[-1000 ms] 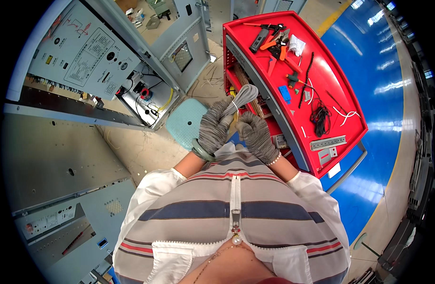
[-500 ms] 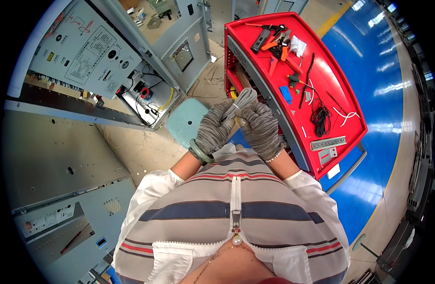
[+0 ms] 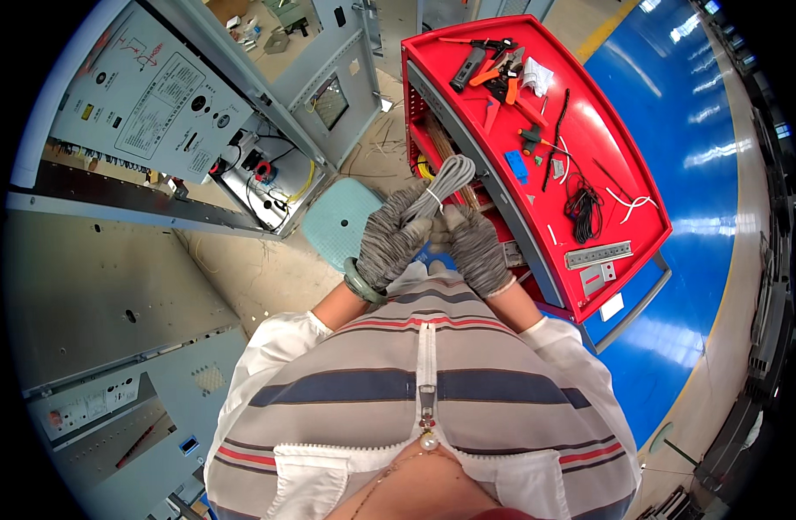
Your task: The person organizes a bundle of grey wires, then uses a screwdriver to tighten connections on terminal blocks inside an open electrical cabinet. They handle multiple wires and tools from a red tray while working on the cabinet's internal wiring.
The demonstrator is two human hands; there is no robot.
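A bundle of grey cable (image 3: 454, 176), looped and bound with a thin white tie, stands up from my left hand (image 3: 387, 241). That hand, in a grey striped knit glove, is closed around the lower part of the bundle. Just beside it, my gloved right hand (image 3: 477, 251) has its fingers curled and pressed together near the tie. Whatever lies between those fingers, if anything, is hidden. A green bangle (image 3: 360, 282) circles my left wrist.
To the right stands a red tool cart (image 3: 619, 160) with pliers (image 3: 502, 84), a black cable coil (image 3: 583, 212) and a slotted metal rail (image 3: 598, 255) on top. A pale green stool (image 3: 335, 227) is ahead. Grey electrical cabinets (image 3: 120, 286) line the left side.
My right hand has shifted down and slightly away from the cable loops, so more of the bundle and its white tie shows. My left hand keeps its hold.
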